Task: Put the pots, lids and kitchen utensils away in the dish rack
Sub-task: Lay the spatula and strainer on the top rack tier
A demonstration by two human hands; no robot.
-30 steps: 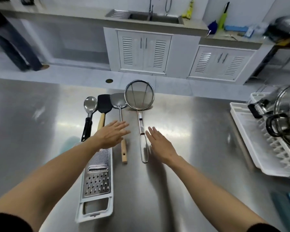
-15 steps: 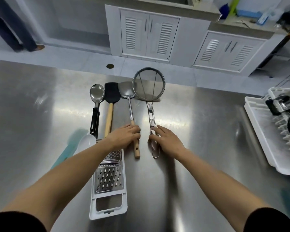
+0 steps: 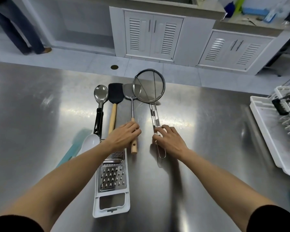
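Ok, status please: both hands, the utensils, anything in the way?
Left hand closed on metal spatula handle. Right hand closed on strainer handle. Both utensils on counter. Dish rack far right, path open.

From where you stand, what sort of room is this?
Most likely a kitchen, perhaps a commercial or training one: a stainless steel worktop with cooking utensils laid out, a white dish rack holding pots, and louvred cabinets beneath a counter.
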